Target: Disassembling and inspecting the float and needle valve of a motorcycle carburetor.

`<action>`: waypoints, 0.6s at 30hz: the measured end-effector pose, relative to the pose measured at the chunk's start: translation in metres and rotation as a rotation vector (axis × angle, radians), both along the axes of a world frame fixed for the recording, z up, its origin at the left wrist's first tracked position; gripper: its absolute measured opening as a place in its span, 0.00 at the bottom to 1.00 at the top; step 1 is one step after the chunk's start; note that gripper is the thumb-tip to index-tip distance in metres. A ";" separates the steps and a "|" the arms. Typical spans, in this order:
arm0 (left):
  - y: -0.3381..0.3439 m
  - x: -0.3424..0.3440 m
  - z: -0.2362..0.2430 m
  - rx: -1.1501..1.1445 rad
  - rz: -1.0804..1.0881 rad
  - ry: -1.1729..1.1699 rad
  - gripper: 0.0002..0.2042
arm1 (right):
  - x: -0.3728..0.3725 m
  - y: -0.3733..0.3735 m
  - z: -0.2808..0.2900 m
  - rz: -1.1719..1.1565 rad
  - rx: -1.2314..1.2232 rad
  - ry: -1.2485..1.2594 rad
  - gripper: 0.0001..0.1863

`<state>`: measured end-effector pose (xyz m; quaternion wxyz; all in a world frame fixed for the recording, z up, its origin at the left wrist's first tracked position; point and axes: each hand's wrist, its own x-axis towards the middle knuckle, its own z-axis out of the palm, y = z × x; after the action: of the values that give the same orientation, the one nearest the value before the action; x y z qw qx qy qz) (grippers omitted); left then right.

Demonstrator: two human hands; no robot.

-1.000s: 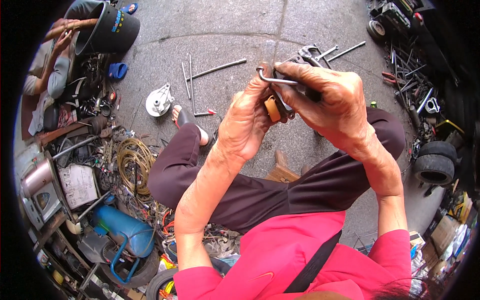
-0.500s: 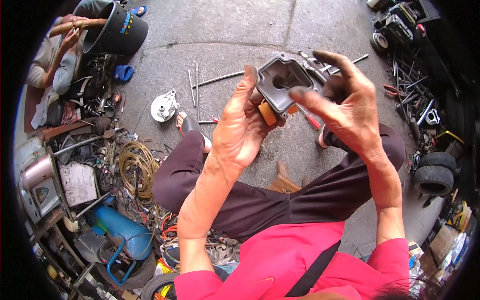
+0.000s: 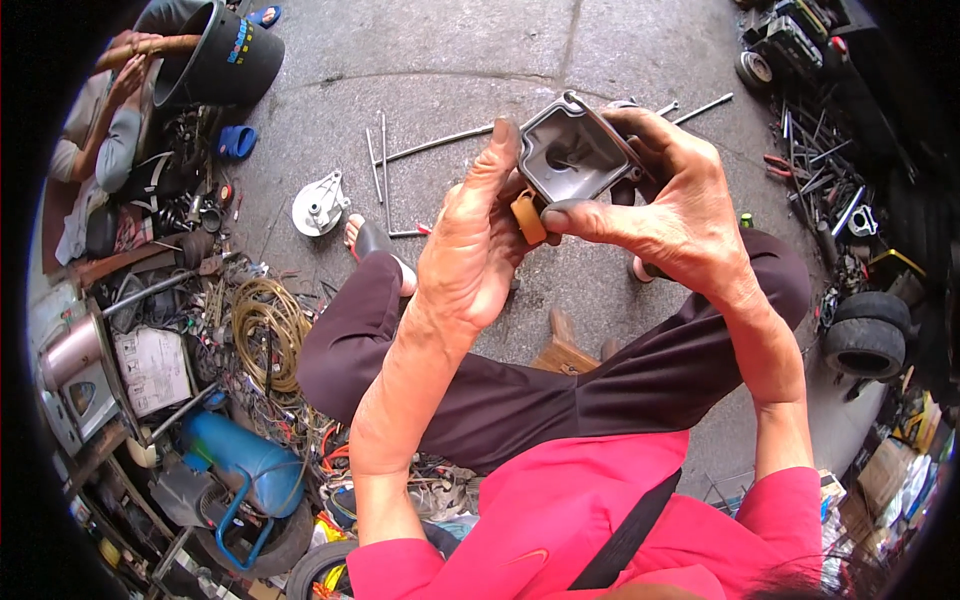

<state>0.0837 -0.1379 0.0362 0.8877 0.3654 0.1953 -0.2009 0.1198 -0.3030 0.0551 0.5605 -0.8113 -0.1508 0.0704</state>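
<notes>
Up in front of me is a dark grey box-shaped metal housing point(image 3: 572, 152), its hollow side facing me, with a raised rim and lugs at the corners. My left hand point(image 3: 468, 245) holds it from the left, thumb pointing up along its side and fingers hidden behind. A small orange-brown piece point(image 3: 527, 216) sits at the housing's lower left, beside the left fingers. My right hand point(image 3: 690, 205) grips the housing from the right, its thumb at the lower corner near the orange-brown piece and its fingers curled around the far right edge.
On the concrete floor lie a silver round metal plate point(image 3: 321, 205) and long metal rods point(image 3: 440, 143). A small wooden stool point(image 3: 562, 354) is between my legs. Coiled tubing point(image 3: 268, 335) and a blue tank point(image 3: 240, 460) are left; tyres point(image 3: 866, 347) are right. Another person's hands point(image 3: 130, 70) hold a wooden handle near a black bucket point(image 3: 235, 60).
My right hand has closed in from above the housing onto its right side and lower corner. The housing has turned slightly in my hands.
</notes>
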 end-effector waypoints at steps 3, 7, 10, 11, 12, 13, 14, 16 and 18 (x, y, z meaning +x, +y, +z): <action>-0.004 -0.002 0.006 0.028 0.027 0.028 0.24 | -0.002 -0.002 0.004 0.023 0.089 0.207 0.32; -0.002 -0.004 0.004 0.055 0.038 0.016 0.22 | -0.001 -0.002 0.020 0.039 0.021 0.281 0.30; -0.001 -0.005 0.003 0.095 0.008 -0.025 0.21 | 0.000 -0.001 0.022 0.008 -0.045 0.305 0.28; -0.002 -0.005 0.004 0.125 0.005 -0.026 0.20 | 0.000 -0.001 0.021 0.002 -0.058 0.289 0.28; -0.003 -0.006 0.005 0.155 0.002 -0.026 0.20 | -0.001 -0.002 0.019 -0.003 -0.072 0.274 0.27; -0.005 -0.006 0.008 0.153 -0.002 -0.030 0.20 | -0.001 -0.003 0.015 0.019 -0.043 0.289 0.26; -0.007 -0.005 0.011 0.179 0.016 -0.026 0.20 | -0.001 -0.004 0.011 0.012 -0.045 0.286 0.26; -0.009 -0.006 0.011 0.202 0.028 -0.026 0.20 | 0.000 -0.005 0.007 0.014 0.007 0.233 0.26; -0.004 -0.008 0.006 0.245 -0.001 -0.151 0.20 | -0.001 -0.005 0.010 0.007 0.002 0.252 0.25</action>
<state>0.0754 -0.1415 0.0418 0.8484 0.4854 0.1508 -0.1477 0.1188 -0.3078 0.0651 0.5757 -0.7948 -0.0820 0.1738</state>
